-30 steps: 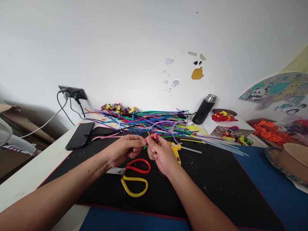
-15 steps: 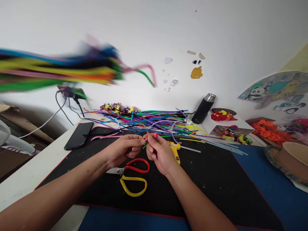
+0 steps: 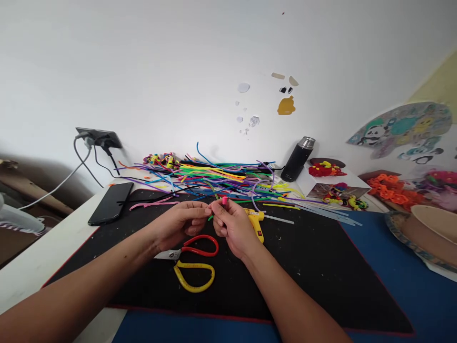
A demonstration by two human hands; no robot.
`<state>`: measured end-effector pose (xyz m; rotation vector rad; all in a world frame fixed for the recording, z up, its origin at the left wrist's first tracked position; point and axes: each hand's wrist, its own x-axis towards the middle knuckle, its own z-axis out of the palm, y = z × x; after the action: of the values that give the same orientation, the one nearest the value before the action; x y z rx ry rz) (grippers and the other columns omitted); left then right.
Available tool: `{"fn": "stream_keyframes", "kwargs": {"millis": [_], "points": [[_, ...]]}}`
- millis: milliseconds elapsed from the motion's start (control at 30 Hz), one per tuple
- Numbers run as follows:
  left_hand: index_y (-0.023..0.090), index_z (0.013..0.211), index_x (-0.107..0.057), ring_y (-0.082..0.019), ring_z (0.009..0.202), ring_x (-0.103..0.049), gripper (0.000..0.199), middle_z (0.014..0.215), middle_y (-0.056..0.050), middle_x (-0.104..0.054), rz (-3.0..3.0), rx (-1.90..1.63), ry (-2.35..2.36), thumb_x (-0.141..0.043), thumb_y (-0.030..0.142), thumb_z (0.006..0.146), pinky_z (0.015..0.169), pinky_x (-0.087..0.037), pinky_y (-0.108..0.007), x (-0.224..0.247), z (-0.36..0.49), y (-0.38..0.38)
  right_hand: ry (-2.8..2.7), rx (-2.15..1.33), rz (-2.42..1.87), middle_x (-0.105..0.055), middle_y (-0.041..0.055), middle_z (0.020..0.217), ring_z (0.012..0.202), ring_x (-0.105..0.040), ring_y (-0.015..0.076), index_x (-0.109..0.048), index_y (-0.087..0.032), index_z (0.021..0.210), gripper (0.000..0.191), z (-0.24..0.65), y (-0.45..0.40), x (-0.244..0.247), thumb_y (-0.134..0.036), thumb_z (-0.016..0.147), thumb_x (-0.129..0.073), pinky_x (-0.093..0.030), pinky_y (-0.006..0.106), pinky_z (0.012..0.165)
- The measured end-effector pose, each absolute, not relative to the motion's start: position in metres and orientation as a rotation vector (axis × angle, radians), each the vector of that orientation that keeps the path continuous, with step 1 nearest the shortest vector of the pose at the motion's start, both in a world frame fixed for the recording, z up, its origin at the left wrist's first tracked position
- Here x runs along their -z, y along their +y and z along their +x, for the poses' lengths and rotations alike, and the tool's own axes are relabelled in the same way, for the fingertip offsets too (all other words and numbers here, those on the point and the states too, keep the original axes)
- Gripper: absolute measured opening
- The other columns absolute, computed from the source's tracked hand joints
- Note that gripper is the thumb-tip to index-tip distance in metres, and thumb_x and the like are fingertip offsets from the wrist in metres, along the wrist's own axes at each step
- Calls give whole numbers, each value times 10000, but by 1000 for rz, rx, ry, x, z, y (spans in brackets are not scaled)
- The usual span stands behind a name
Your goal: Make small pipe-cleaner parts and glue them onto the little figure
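Observation:
Above the black mat (image 3: 303, 276), my left hand (image 3: 191, 219) and my right hand (image 3: 230, 221) meet fingertip to fingertip. Both pinch a small pink and green piece (image 3: 224, 200), mostly hidden by the fingers; its pink end shows above my right thumb and a green tip pokes out below. Scissors (image 3: 194, 264) with one red and one yellow handle lie just below my hands. Partly behind my right hand is a yellow glue gun (image 3: 257, 224) with a clear stick. Behind my hands, a pile of colourful pipe cleaners (image 3: 214, 174) spreads along the wall.
A phone (image 3: 110, 204) lies at the left. At the back right stands a tilted black flask (image 3: 298, 159) beside a white box (image 3: 317, 188) with red and yellow figures. Clear glue sticks (image 3: 332, 214), orange pieces (image 3: 392, 190) and a round tray (image 3: 421, 243) are at the right.
The blurred bundle of pipe cleaners that was in the air at the upper left now lies on the pile. The view has shifted slightly; my hands keep their pinch.

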<state>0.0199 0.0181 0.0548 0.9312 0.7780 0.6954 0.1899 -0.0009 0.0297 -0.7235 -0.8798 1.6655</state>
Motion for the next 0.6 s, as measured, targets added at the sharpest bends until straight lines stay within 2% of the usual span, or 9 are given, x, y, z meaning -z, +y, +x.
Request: {"fn": "stream_keyframes", "kwargs": {"millis": [300, 500, 600], "points": [[148, 706, -587, -38, 476, -240, 446, 547, 95, -367, 930, -693, 783, -950, 407, 700, 449, -131, -206, -52, 21, 19, -881, -1616, -729, -458, -109, 532, 402, -327, 33, -635, -178, 850, 455, 187, -3, -29, -516, 737, -918, -186, 202, 422], [136, 739, -628, -36, 472, -233, 441, 537, 102, -356, 976, -721, 767, -948, 437, 704, 442, -135, -191, -59, 21, 19, -899, -1662, -692, -499, -90, 574, 409, -363, 42, -677, -172, 936, 452, 188, -4, -31, -552, 794, -875, -208, 208, 420], [142, 722, -611, -36, 475, -232, 437, 544, 92, -380, 981, -712, 779, -936, 433, 718, 442, -132, -192, -58, 20, 19, -903, -1658, -703, -497, -91, 574, 414, -368, 44, -665, -176, 908, 440, 189, -4, -31, -533, 783, -890, -212, 208, 420]]}}
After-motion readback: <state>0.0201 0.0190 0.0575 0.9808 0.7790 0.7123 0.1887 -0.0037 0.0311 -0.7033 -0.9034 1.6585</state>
